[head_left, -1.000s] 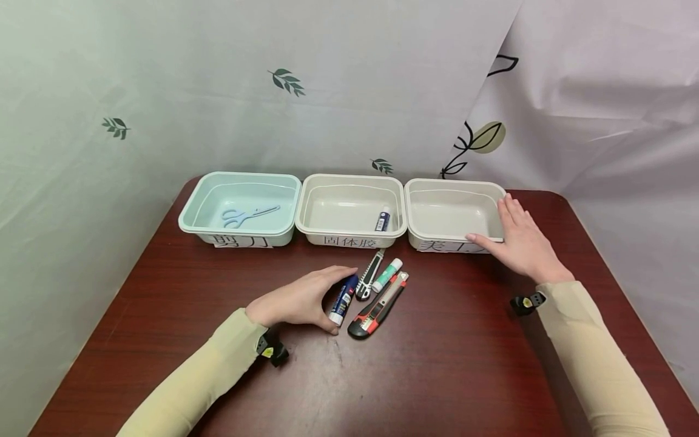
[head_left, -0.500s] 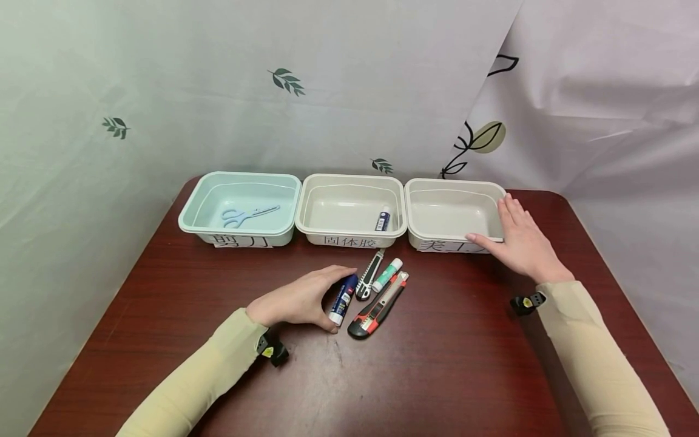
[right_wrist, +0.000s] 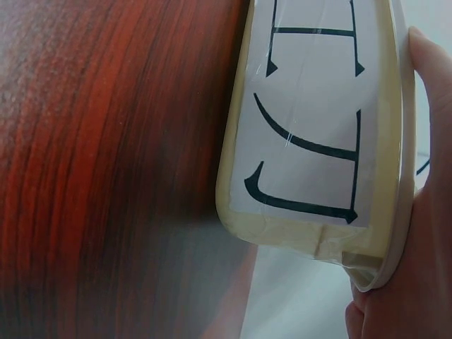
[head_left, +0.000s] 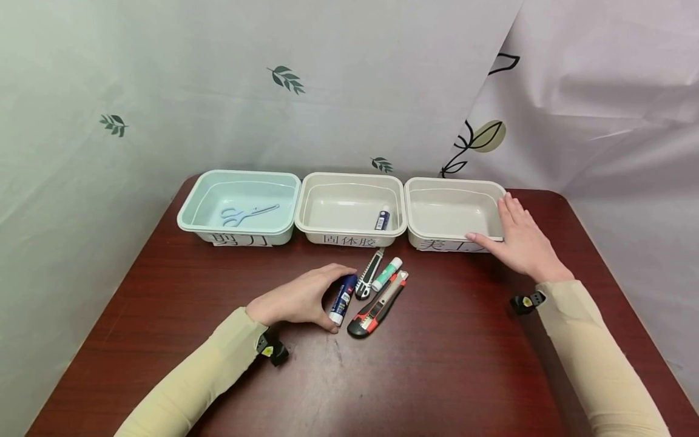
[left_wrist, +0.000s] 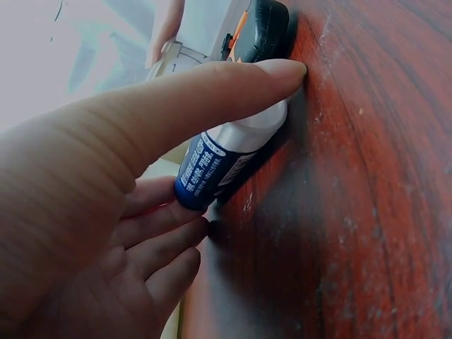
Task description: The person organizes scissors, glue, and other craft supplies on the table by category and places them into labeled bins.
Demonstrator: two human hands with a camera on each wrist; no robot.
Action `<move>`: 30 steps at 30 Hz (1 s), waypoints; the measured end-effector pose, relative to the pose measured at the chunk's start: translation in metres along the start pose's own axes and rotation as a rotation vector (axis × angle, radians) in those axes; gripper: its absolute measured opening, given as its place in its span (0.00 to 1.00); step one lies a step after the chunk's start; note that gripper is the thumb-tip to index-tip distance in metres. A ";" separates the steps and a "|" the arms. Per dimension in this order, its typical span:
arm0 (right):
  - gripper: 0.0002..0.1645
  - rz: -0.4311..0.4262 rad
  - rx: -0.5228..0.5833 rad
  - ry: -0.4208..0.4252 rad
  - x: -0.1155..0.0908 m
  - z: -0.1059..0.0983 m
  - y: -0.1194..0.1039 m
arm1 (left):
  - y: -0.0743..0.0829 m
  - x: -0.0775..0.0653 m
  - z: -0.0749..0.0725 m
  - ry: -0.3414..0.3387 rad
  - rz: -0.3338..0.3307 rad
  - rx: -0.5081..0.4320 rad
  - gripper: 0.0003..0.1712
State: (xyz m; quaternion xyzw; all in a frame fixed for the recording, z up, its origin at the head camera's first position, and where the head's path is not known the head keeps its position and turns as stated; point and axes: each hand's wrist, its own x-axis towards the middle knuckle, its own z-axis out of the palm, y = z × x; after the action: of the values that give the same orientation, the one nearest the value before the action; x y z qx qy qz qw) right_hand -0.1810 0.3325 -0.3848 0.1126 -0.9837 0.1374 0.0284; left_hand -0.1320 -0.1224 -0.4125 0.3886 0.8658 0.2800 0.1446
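Note:
My left hand (head_left: 306, 297) spans a blue glue stick (head_left: 343, 301) with a white end lying on the table, thumb at the white end and fingertips at the far end. In the left wrist view the thumb crosses the white part of the glue stick (left_wrist: 226, 152). Right of it lie a black-and-white utility knife (head_left: 369, 276), a small green-and-white glue stick (head_left: 387, 274) and a red-and-black utility knife (head_left: 377, 309). My right hand (head_left: 524, 243) rests with extended fingers on the corner of the right bin (head_left: 455, 237), thumb on its front rim.
A pale blue bin (head_left: 240, 228) at left holds light blue scissors (head_left: 248, 214). The middle bin (head_left: 349, 229) holds a dark blue glue stick (head_left: 383, 218). All three bins stand side by side along the back of the table (head_left: 426, 376), with paper labels on their fronts.

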 end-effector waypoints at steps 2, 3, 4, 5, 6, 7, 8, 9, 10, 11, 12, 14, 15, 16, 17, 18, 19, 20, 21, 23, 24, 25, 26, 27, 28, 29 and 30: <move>0.65 -0.002 0.001 0.002 0.000 0.000 0.000 | 0.001 0.000 -0.001 0.004 0.005 0.001 0.62; 0.65 -0.002 0.002 0.002 0.000 0.000 0.000 | 0.001 0.000 -0.001 0.007 0.008 0.002 0.61; 0.65 -0.002 0.002 0.002 0.000 0.000 0.001 | 0.001 0.000 -0.001 0.010 0.012 0.003 0.61; 0.64 -0.003 0.002 0.002 0.000 0.000 0.001 | 0.001 0.000 -0.001 0.009 0.011 0.003 0.61; 0.64 -0.002 0.002 0.002 0.000 0.000 0.001 | 0.001 0.000 -0.001 0.009 0.009 0.005 0.61; 0.65 -0.002 0.002 0.000 0.001 0.000 0.001 | 0.001 0.000 -0.001 0.009 0.007 0.008 0.60; 0.65 -0.001 0.002 -0.001 0.000 0.000 0.001 | 0.001 0.001 -0.001 0.013 0.008 0.007 0.60; 0.65 0.000 0.001 -0.002 0.000 0.000 0.000 | 0.000 0.001 -0.001 0.014 0.004 0.009 0.60; 0.65 0.001 0.001 -0.003 0.000 0.000 0.000 | 0.000 0.001 -0.001 0.015 -0.001 0.009 0.60; 0.65 0.002 0.001 -0.005 0.000 0.000 0.000 | 0.000 0.002 -0.001 0.017 -0.007 0.009 0.60; 0.65 0.003 0.002 -0.005 0.000 0.000 0.000 | 0.000 0.002 -0.001 0.022 -0.011 0.008 0.60; 0.65 0.006 0.001 -0.008 0.000 -0.001 0.000 | 0.000 0.002 -0.001 0.031 -0.015 0.000 0.60; 0.65 0.007 0.001 -0.009 0.000 -0.001 0.000 | 0.000 0.002 -0.001 0.031 -0.022 -0.001 0.60; 0.65 0.007 0.001 -0.008 0.000 -0.001 0.000 | 0.000 0.002 -0.001 0.035 -0.025 -0.005 0.60; 0.65 0.007 0.001 -0.007 0.000 -0.001 -0.001 | 0.000 0.002 -0.001 0.037 -0.028 -0.006 0.60; 0.65 0.007 0.002 -0.007 0.000 -0.001 -0.001 | 0.000 0.002 -0.002 0.039 -0.031 -0.007 0.61; 0.65 0.007 0.002 -0.006 0.000 -0.001 -0.001 | 0.001 0.002 -0.002 0.039 -0.034 -0.008 0.61; 0.65 0.007 0.002 -0.005 0.000 -0.001 -0.001 | 0.001 0.002 -0.002 0.040 -0.038 -0.008 0.61; 0.65 0.006 0.002 -0.004 0.000 -0.001 -0.001 | 0.001 0.002 -0.002 0.040 -0.042 -0.007 0.61; 0.65 0.007 0.003 -0.004 0.000 -0.001 -0.001 | 0.001 0.002 -0.002 0.042 -0.049 -0.003 0.62; 0.65 0.008 0.004 -0.004 -0.001 -0.001 -0.001 | 0.001 0.002 -0.002 0.043 -0.051 -0.002 0.63; 0.65 0.008 0.004 -0.005 -0.001 -0.001 -0.001 | 0.000 0.002 -0.003 0.045 -0.054 0.000 0.63; 0.65 0.008 0.005 -0.005 -0.001 -0.001 -0.002 | 0.000 0.002 -0.003 0.048 -0.057 0.004 0.63; 0.65 0.008 0.005 -0.005 -0.001 -0.001 -0.002 | 0.000 0.002 -0.004 0.052 -0.058 0.006 0.63; 0.65 0.007 0.004 -0.005 -0.001 -0.001 -0.002 | 0.000 0.002 -0.004 0.056 -0.059 0.008 0.64; 0.65 0.007 0.005 -0.005 -0.001 -0.001 -0.002 | 0.000 0.002 -0.005 0.060 -0.060 0.009 0.64; 0.65 0.006 0.004 -0.004 0.000 -0.001 -0.002 | 0.000 0.002 -0.005 0.065 -0.061 0.009 0.64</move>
State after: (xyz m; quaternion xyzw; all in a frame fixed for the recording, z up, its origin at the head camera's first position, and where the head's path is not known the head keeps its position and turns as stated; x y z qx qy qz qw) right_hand -0.1801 0.3313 -0.3830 0.1099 -0.9838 0.1394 0.0258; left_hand -0.1360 -0.1228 -0.4082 0.3535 0.8827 0.2839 0.1231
